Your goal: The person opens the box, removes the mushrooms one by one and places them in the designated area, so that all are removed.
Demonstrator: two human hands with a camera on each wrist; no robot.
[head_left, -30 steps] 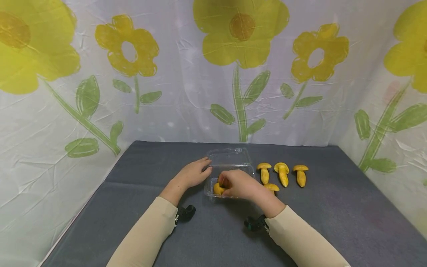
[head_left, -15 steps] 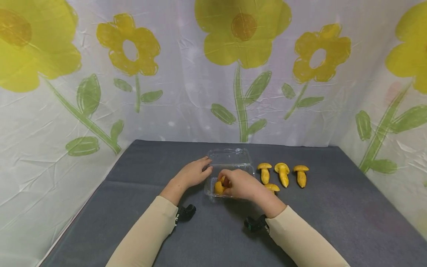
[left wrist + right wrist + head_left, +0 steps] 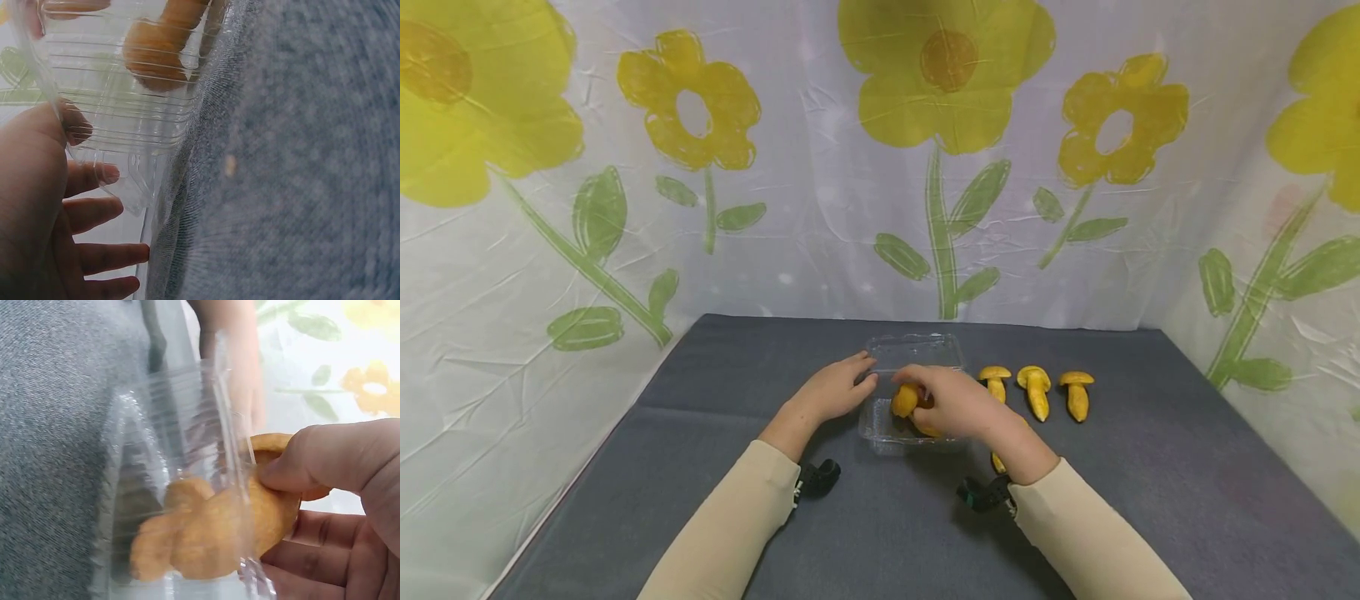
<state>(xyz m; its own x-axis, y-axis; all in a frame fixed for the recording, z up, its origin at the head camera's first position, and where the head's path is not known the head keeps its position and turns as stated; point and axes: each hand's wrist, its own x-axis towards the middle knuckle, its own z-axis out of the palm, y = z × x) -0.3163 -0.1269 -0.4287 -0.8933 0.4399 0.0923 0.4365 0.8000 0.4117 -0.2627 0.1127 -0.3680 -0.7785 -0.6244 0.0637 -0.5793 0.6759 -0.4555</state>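
The right hand (image 3: 951,404) pinches a yellow-brown mushroom (image 3: 905,401) between thumb and fingers, at the rim of a clear plastic box (image 3: 880,429). In the right wrist view that mushroom (image 3: 281,512) sits under the thumb, its far end past the rim. Lower in the box another mushroom (image 3: 927,429) lies partly behind the hand; through the wall the left wrist view shows a mushroom (image 3: 159,59). At the box's left side is the left hand (image 3: 835,388), its thumb (image 3: 76,122) at the rim and its other fingers straight and spread.
The box's lid (image 3: 913,352) stands open at the back. To the right, three mushrooms (image 3: 995,379), (image 3: 1036,392), (image 3: 1077,396) lie in a row on the dark tablecloth (image 3: 1135,483). One more mushroom (image 3: 998,463) is mostly hidden beneath the right forearm. A flowered curtain (image 3: 805,225) hangs behind.
The right hand has risen from the box's bottom and shifted slightly right, bringing the pinched mushroom up to rim height. The left hand has stayed at the box's side.
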